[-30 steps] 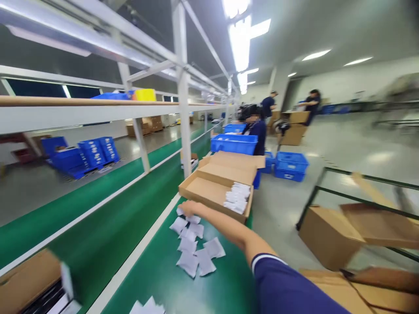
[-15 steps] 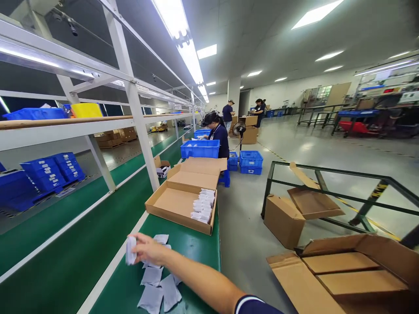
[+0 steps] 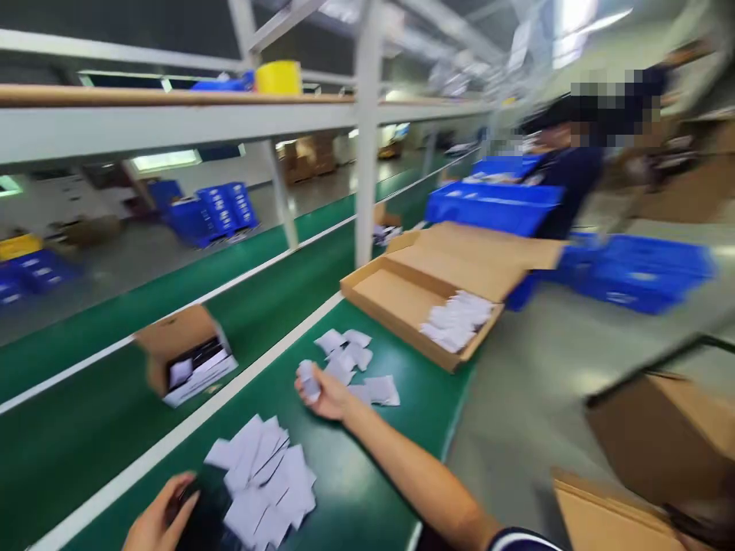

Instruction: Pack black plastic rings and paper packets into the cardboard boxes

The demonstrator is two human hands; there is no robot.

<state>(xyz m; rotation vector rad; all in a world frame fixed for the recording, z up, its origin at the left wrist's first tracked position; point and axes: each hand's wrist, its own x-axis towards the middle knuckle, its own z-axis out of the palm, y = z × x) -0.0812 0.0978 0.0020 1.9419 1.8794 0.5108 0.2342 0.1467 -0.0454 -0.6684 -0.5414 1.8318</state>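
My right hand (image 3: 330, 396) is closed around a small white packet (image 3: 308, 380), held upright just above the green table (image 3: 367, 459). Several flat white packets (image 3: 344, 356) lie scattered beside that hand. At the lower left, my left hand (image 3: 158, 516) has its thumb and fingers curled on a small black object (image 3: 187, 491), whose kind I cannot make out. A loose heap of white paper pieces (image 3: 269, 482) spreads to the right of my left hand. Beyond my right hand stands an open shallow cardboard box (image 3: 396, 317), with white packets (image 3: 459, 317) stacked along its right side.
A small open carton (image 3: 189, 356) with dark items sits on the green belt to the left. Blue bins (image 3: 494, 207) stand past the cardboard box, near a seated person (image 3: 574, 184). A white post (image 3: 367, 145) rises from the bench. Cartons (image 3: 660, 428) lie at right.
The view has swung left and down. My left hand, the white heap and the small carton have come into sight. My right hand still holds a white packet.
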